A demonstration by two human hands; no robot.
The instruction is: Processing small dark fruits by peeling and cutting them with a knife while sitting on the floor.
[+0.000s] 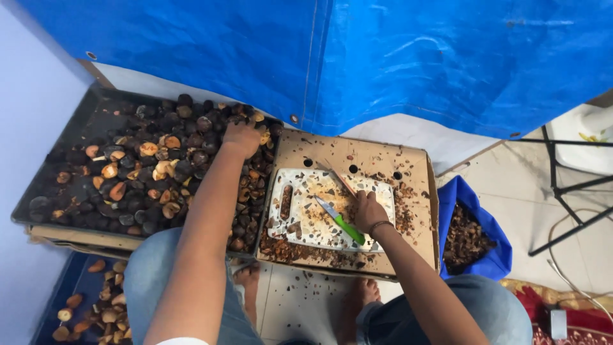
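Nuts [159,166], dark and round with some split pale-orange halves, fill a black tray [96,115] on the floor, under a blue tarp [357,57]. Beside it a cardboard box [415,166] carries a white speckled board [306,217] strewn with brown shell bits. A blue bag [491,249] of shells stands right of the box. The left hand [241,137] rests on the nut heap, fingers curled down onto nuts. The right hand [369,212] is closed around a green-handled knife [338,220], its blade lying across the board. More halves lie on a blue sheet [83,281] below the tray.
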